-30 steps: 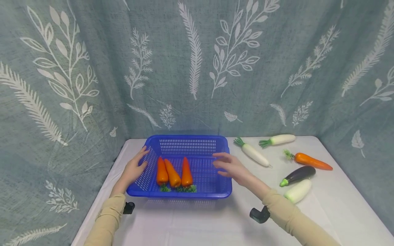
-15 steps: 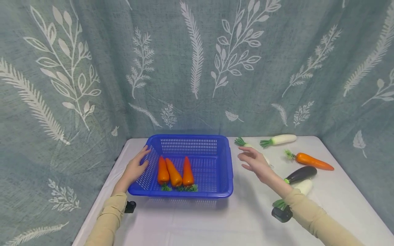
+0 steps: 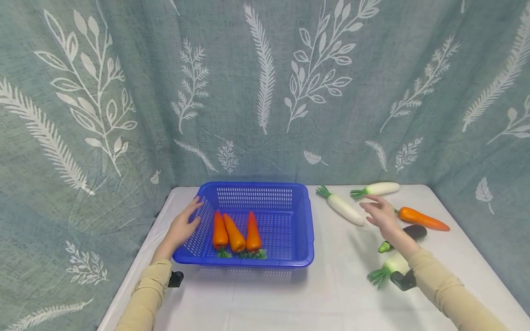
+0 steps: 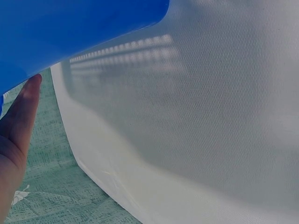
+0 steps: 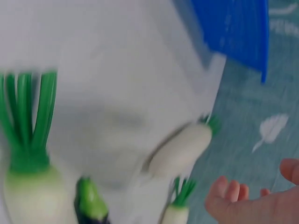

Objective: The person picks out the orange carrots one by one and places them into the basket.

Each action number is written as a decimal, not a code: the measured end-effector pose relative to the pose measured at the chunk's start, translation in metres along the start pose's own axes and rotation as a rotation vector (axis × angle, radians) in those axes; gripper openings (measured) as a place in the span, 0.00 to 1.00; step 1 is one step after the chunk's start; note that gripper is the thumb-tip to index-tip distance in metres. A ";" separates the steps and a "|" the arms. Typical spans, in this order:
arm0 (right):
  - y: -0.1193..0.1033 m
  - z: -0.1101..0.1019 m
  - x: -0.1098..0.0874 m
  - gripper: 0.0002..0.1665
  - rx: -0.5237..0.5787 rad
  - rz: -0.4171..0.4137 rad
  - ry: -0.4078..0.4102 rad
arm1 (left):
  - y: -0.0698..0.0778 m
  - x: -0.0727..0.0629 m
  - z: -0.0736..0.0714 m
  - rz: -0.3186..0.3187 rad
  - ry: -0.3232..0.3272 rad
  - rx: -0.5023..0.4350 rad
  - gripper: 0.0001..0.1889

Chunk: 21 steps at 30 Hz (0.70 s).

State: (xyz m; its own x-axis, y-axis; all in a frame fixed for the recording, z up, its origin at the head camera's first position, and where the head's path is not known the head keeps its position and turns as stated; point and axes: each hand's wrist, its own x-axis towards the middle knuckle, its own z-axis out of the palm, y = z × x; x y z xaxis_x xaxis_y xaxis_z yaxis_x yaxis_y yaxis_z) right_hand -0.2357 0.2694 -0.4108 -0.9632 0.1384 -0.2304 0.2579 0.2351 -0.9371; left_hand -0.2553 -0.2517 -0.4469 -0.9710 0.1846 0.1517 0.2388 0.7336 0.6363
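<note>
My left hand [image 3: 181,228] rests at the left rim of a blue perforated plastic basket [image 3: 244,262], its fingers loosely extended over the edge. In the left wrist view a fingertip [image 4: 35,80] meets the basket's underside edge. Inside the basket lie three orange carrots [image 3: 235,235], tips pointing away. My right hand [image 3: 383,217] hovers with nothing in it, fingers spread and slightly bent, over the vegetables on the right. Around it are a carrot [image 3: 424,219], a dark eggplant [image 3: 416,232] partly behind the wrist, and a white radish [image 3: 395,263] partly covered by the forearm.
Two more white radishes lie toward the back, one slanted right of the basket [image 3: 345,209], the other near the far edge [image 3: 383,188]. A white cloth covers the table [image 3: 256,303]. Green leaf-patterned curtains [image 3: 265,156] hang close behind and at both sides.
My right hand has moved from the basket's right rim, past the slanted radish, to above the right-hand vegetables. My left hand and the basket have stayed in place.
</note>
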 end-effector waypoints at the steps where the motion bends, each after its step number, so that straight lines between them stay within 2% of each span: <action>1: 0.001 -0.005 0.002 0.37 -0.011 0.009 0.029 | 0.001 0.000 0.000 -0.004 -0.001 -0.003 0.24; 4: 0.004 -0.018 0.007 0.38 -0.039 0.042 0.097 | 0.002 -0.001 -0.002 -0.011 -0.004 -0.003 0.24; 14: 0.019 -0.060 0.020 0.40 -0.085 0.129 0.240 | 0.003 -0.001 -0.005 -0.022 -0.012 -0.001 0.24; 21: 0.029 -0.081 0.022 0.40 -0.149 0.172 0.315 | 0.001 0.000 -0.003 0.003 0.005 -0.004 0.24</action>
State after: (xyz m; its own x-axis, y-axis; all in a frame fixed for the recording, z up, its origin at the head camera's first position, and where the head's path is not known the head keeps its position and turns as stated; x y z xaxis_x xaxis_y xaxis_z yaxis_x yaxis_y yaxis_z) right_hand -0.2434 0.3574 -0.4216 -0.8405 0.4710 -0.2677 0.4442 0.3164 -0.8382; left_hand -0.2550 -0.2530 -0.4435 -0.9703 0.1834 0.1576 0.2418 0.7307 0.6385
